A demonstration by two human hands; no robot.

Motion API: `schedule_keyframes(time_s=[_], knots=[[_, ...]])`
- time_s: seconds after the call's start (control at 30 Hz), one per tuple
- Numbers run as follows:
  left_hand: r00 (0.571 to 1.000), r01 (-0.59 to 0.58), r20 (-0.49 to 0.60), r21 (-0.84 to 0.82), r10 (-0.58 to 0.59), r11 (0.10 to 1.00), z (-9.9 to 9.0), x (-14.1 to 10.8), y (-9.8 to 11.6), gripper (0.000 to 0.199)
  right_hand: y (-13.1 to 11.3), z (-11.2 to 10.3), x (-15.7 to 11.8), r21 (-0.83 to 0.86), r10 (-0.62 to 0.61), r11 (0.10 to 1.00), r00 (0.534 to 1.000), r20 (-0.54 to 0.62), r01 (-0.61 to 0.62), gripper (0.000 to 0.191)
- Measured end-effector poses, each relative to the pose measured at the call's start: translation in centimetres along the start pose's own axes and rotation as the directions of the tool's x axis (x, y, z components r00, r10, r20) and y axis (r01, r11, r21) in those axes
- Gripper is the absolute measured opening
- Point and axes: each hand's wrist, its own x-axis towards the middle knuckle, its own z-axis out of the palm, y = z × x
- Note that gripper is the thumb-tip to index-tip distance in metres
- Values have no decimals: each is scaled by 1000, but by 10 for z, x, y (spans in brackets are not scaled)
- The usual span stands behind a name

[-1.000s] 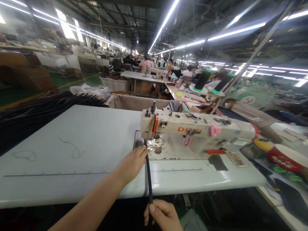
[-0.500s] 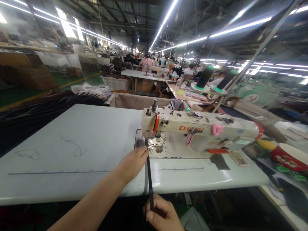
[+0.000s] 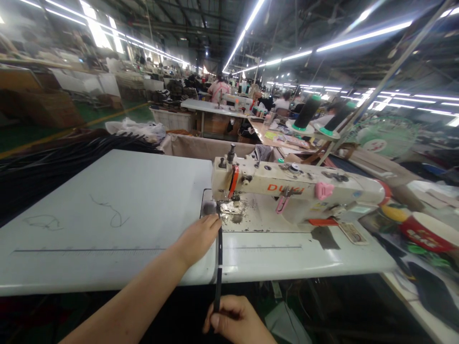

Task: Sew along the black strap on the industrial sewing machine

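Observation:
A narrow black strip [image 3: 220, 248] runs from the needle area of a white sewing machine [image 3: 261, 184] down over the table's front edge. My left hand [image 3: 202, 236] lies on the table just in front of the machine's presser foot, its fingertips pressed together on the strip's upper part. Below the table edge, my right hand [image 3: 234, 317] pinches the strip's lower part between thumb and fingers. The strip hangs nearly straight between both hands.
The pale sewing table [image 3: 143, 200] bears loose threads [image 3: 111, 210] and a printed ruler line. Dark strips [image 3: 71, 160] are heaped at the left. Two black thread cones stand behind the machine. A red bowl [image 3: 428, 231] sits at the right. People work further back.
My right hand has shifted slightly left and down with the strip, which now hangs more upright. My left hand stays by the presser foot. The view has tilted slightly.

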Motion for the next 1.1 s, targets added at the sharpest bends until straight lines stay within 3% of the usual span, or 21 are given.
schedule_keyframes(time_s=[0.1, 0.17, 0.33, 0.47, 0.53, 0.93, 1.1], knots=[[1000, -11, -10, 16, 11, 1000, 3, -1, -1, 28, 10, 1, -5, -101, 161, 984, 977, 138, -148, 28], [1000, -5, -20, 17, 6, 1000, 4, -1, -2, 28, 13, 3, -6, -136, 186, 976, 974, 128, -168, 25], [1000, -6, -27, -8, 6, 1000, 3, -2, -2, 28, -11, 6, -4, -128, 10, 992, 1000, 1, -10, 36], [998, 3, -60, -20, -4, 1000, 2, -2, -1, 25, -35, 3, -11, 158, 17, 987, 998, 65, -27, 52], [998, 0, -58, -17, -1, 1000, 3, -2, -1, 25, -37, 2, -15, 202, 23, 979, 998, 54, -34, 52], [1000, -7, -16, -48, 6, 999, 6, -2, -4, 27, -18, -2, -11, -52, -46, 998, 997, -67, 43, 53], [996, 32, -78, -76, -38, 997, 8, 0, -3, 29, -12, -5, -9, -67, -69, 996, 996, -58, 65, 52]])
